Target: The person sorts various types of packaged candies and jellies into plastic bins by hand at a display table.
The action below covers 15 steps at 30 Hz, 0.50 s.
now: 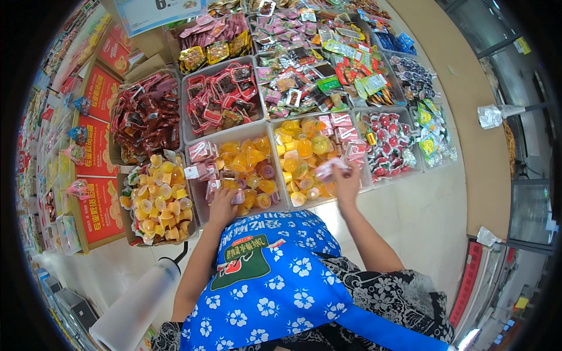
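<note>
My left hand (223, 206) reaches into a clear plastic bin (284, 199) of yellow jelly cups (246, 158) and small pink packets (204, 151); its fingers are down among them, and whether they grip a packet cannot be told. My right hand (347, 180) holds a pink packet (327, 170), slightly blurred, above the right-hand bin of jelly cups (304, 149). More pink boxes (347, 134) stand in rows along that bin's right side. A blue apron (281, 281) with white flowers covers my front, close against the bins.
Bins of red-wrapped snacks (224, 96), mixed packets (298, 83) and red candies (390, 140) surround these two. A cardboard box of jelly cups (160, 197) is at the left, above a roll of clear plastic bags (136, 302). A brown counter (483, 153) runs along the right.
</note>
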Each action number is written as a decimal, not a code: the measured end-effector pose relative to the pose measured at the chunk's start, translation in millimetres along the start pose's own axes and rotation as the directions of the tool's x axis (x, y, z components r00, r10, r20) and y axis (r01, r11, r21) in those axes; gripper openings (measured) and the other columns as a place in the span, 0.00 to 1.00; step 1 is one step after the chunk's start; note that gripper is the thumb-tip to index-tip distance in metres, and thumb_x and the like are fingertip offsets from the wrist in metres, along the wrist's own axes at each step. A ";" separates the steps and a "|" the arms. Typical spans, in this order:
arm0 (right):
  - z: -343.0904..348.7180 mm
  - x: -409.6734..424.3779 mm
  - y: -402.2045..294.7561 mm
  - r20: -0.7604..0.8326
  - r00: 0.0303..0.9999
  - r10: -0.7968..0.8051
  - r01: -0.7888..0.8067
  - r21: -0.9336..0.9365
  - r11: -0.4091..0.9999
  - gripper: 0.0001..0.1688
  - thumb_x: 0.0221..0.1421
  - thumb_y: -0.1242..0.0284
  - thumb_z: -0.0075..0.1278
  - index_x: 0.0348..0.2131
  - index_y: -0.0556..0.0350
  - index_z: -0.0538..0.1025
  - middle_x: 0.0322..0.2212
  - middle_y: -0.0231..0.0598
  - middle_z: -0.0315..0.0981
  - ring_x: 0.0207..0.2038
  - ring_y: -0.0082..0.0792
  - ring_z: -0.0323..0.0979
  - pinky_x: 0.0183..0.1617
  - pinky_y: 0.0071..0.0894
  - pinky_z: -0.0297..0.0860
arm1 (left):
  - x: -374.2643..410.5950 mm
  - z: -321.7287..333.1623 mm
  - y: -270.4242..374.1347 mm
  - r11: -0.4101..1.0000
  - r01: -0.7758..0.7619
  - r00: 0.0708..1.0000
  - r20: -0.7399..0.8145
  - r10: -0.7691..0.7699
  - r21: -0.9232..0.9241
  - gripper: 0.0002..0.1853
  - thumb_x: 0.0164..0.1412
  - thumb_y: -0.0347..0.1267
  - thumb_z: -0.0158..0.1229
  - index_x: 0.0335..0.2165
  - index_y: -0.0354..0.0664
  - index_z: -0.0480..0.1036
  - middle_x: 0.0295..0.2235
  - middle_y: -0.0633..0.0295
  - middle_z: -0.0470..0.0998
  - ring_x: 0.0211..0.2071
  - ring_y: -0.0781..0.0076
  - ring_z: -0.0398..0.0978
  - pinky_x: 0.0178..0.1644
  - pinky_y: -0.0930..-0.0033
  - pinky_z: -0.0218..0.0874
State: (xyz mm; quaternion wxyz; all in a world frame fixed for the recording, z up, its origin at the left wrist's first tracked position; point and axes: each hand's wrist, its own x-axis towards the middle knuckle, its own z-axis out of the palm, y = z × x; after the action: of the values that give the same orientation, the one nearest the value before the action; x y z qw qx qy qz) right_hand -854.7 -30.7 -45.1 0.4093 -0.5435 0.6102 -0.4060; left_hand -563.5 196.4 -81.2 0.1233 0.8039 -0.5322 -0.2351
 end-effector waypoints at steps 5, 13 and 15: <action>-72.7 31.6 41.5 -0.159 0.961 0.227 -0.263 -0.265 0.928 0.27 0.47 0.54 0.59 0.37 0.58 0.73 0.28 0.43 0.74 0.29 0.35 0.72 0.33 0.32 0.68 | 21.1 9.6 -2.4 0.988 -0.048 0.995 0.088 0.035 0.145 0.29 0.39 0.27 0.64 0.46 0.50 0.71 0.45 0.53 0.69 0.51 0.51 0.62 0.54 0.57 0.60; -67.4 27.4 35.9 -0.132 0.972 0.194 -0.230 -0.699 0.678 0.34 0.54 0.48 0.45 0.49 0.56 0.66 0.35 0.56 0.76 0.39 0.55 0.74 0.43 0.50 0.68 | 30.0 -17.6 11.1 0.981 -0.017 0.999 0.054 0.006 0.192 0.29 0.37 0.33 0.67 0.44 0.51 0.73 0.38 0.55 0.72 0.42 0.56 0.71 0.46 0.60 0.65; -70.5 27.6 32.3 -0.087 0.976 0.198 -0.199 -0.721 0.664 0.33 0.54 0.49 0.46 0.49 0.56 0.66 0.34 0.54 0.76 0.39 0.55 0.74 0.42 0.50 0.68 | 27.8 -12.5 -5.8 0.999 0.002 1.000 -0.024 -0.001 0.045 0.29 0.38 0.33 0.67 0.44 0.48 0.73 0.38 0.54 0.73 0.41 0.55 0.72 0.46 0.59 0.65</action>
State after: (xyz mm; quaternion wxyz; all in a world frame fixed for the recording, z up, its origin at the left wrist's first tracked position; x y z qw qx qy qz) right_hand -933.8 -52.0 -53.4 0.2023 -0.5908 0.7764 -0.0847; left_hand -543.6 172.7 -79.9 0.1114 0.8096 -0.5352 -0.2137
